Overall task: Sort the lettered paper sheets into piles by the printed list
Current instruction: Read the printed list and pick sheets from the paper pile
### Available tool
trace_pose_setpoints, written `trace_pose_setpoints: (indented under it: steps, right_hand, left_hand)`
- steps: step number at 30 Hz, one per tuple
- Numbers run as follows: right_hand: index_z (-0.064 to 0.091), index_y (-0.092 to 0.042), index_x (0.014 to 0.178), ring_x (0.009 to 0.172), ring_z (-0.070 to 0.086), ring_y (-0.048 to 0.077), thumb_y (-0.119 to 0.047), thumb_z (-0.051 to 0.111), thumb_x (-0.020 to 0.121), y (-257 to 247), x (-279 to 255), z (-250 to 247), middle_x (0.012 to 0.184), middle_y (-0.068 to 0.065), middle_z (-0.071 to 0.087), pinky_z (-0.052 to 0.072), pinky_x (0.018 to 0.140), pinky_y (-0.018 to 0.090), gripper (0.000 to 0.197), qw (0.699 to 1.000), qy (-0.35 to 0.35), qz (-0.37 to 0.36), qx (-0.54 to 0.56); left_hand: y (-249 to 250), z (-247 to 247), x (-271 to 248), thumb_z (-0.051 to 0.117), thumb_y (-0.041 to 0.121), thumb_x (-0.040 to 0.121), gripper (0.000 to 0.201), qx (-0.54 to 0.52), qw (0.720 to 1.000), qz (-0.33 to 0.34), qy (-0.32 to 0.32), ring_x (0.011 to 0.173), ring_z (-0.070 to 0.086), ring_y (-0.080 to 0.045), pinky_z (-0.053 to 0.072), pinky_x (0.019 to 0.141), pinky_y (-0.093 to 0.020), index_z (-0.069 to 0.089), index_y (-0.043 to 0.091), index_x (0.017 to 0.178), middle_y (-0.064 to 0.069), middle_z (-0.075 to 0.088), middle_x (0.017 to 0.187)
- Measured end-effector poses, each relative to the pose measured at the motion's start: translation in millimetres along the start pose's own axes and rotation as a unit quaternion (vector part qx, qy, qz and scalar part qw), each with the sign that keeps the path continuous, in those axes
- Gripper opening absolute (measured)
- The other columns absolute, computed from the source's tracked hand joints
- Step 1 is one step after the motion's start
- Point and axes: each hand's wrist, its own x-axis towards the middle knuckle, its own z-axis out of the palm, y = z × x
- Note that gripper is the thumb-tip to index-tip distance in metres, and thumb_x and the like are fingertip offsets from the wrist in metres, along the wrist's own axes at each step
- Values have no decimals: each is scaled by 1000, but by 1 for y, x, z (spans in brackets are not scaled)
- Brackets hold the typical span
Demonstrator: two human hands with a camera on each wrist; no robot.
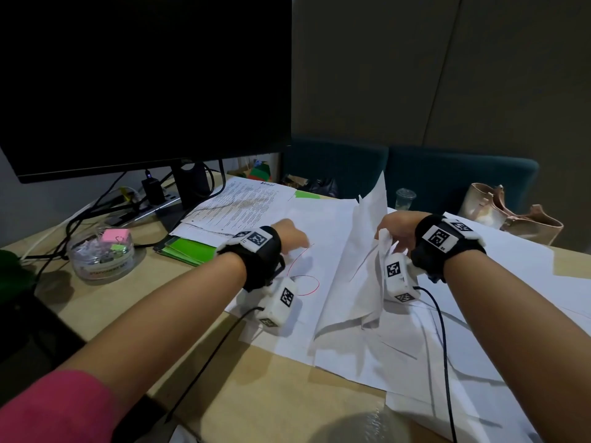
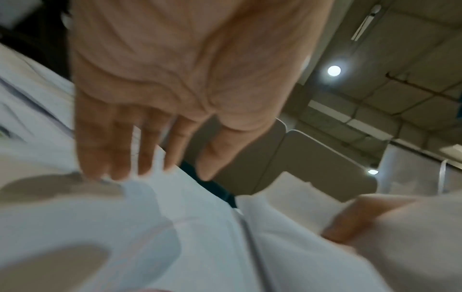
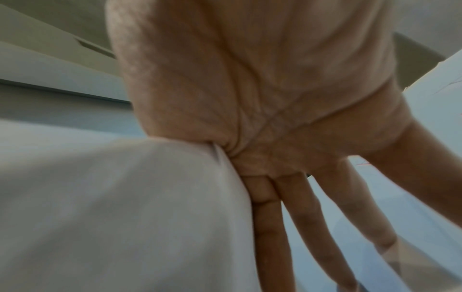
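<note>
- The left hand [image 1: 289, 233] hovers just over a flat sheet with a red loop [image 1: 307, 284] drawn on it; in the left wrist view its fingers [image 2: 105, 150] point straight down toward the paper, so the grip is released and holds nothing.
- The right hand [image 1: 398, 230] lifts a white sheet [image 1: 367, 251] that stands up and curls between the two hands. In the right wrist view this paper [image 3: 125, 207] is tucked against the palm at the thumb side while the other fingers [image 3: 270, 227] stretch out straight; the grip holds that sheet.
- More lettered sheets [image 1: 415, 346] lie spread and overlapping on the desk [image 1: 224, 372] beneath both arms.
- A printed list [image 1: 243, 203] of dense text lies farther back, near the foot of a dark monitor [image 1: 144, 81].
- Green paper [image 1: 188, 251] sticks out beneath the printed pages.
- A clear tub of clips [image 1: 102, 254] stands to the left.
</note>
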Motion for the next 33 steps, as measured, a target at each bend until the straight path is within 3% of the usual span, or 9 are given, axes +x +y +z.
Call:
trace_pose_setpoints:
  steps: [3,6,9,13,18,24,27,30,33]
  right_hand:
    - [59,-1,83,43,57,8,4,40,92,-2,-4,1,77,7,61,42,53,22,22,1000,4,-4,1]
    - [58,-5,74,38,58,5,5,42,92,-2,-3,2,77,7,61,42,53,22,27,1000,4,-7,-3]
    - [51,-11,69,55,60,11,3,41,96,-4,-4,5,88,10,60,44,55,22,32,1000,20,-5,6]
    - [57,-5,72,34,55,8,2,39,93,-2,-8,4,72,9,61,40,49,24,29,999,31,-4,28]
    - [60,-6,73,42,59,6,3,41,92,-6,-10,4,76,8,64,44,51,23,28,1000,2,1,6]
    - [58,-2,78,40,59,7,4,41,94,-13,-14,1,77,9,60,44,47,21,24,1000,-19,-12,-10]
    - [56,-3,76,54,56,13,2,40,96,-16,-17,-1,75,8,58,42,50,23,26,1000,-7,-16,-13]
    - [56,0,87,58,52,14,3,40,96,-18,-22,-1,77,9,57,41,51,23,19,1000,-11,-20,-17]
    - [55,-4,75,49,53,11,1,36,97,-17,-22,0,75,7,56,39,48,20,29,1000,-4,-15,-4]
  left_hand:
    - [-20,-12,1,53,23,93,47,153,983,-64,81,122,49,-34,42,97,-35,45,0,133,-19,48,136]
    - [-33,-13,0,57,30,92,55,204,971,-107,66,125,48,-34,42,100,-37,42,0,136,-18,44,140]
    - [-39,-11,1,63,36,90,67,180,975,-118,55,127,46,-34,41,105,-41,37,1,140,-17,40,143]
    - [-39,-9,4,68,26,87,62,95,988,-119,37,117,56,-34,48,98,-39,41,-2,135,-19,50,132]
    - [-39,-11,6,70,27,84,52,110,987,-114,35,108,59,-31,47,81,-31,51,0,125,-16,60,121]
    - [-34,-14,8,70,25,83,49,89,990,-104,44,103,60,-32,43,76,-29,53,1,122,-17,60,116]
    - [-29,-12,10,68,22,85,42,98,990,-94,38,99,59,-31,42,75,-27,56,0,119,-16,62,112]
    - [-23,-4,12,68,20,85,34,88,993,-76,32,92,54,-27,42,76,-27,53,4,111,-13,57,108]
    - [-15,5,13,67,14,85,53,51,996,-64,31,107,54,-30,43,84,-29,45,1,132,-13,53,121]
